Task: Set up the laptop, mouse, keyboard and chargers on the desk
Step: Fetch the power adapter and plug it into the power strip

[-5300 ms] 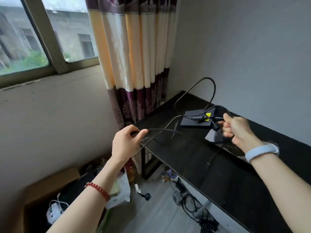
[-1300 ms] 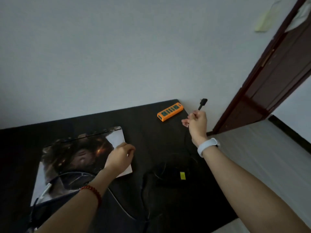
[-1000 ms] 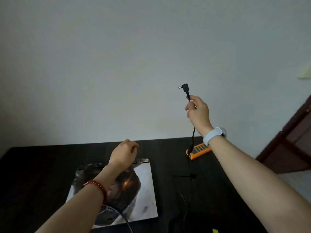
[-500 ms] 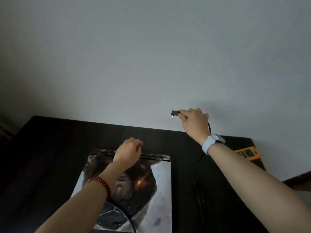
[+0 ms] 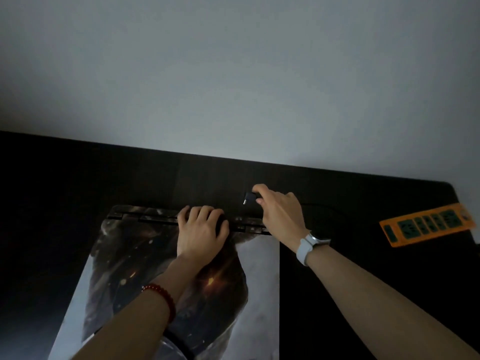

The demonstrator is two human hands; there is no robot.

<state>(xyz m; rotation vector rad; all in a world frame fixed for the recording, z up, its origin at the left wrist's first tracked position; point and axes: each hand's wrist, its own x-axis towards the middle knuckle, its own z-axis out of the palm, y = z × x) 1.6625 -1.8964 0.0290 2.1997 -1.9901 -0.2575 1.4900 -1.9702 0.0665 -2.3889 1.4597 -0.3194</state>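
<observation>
From the head camera, there were two hands, one laptop, one plug, one cord and one power strip on one dark desk (image 5: 78,183).

The laptop (image 5: 259,281) lay shut and flat on the desk, with a dark picture on its lid. Its back edge pointed at the wall (image 5: 233,74).

The left hand (image 5: 201,233) lay on the back part of the lid, palm down. Its fingers were bent over the back edge of the laptop. A red bead band (image 5: 162,300) sat on that wrist.

The right hand (image 5: 279,213) was just past the back right corner of the laptop. Its thumb and fingers pinched a small black plug (image 5: 248,197). The metal tip of the plug pointed down, near the back edge of the laptop but not in it. A thin black cord (image 5: 322,205) ran from that hand to the right across the desk. A white watch (image 5: 310,246) sat on that wrist.

The orange power strip (image 5: 427,224) lay flat at the far right of the desk, well apart from the laptop. It had one row of sockets, and nothing was plugged into them.
</observation>
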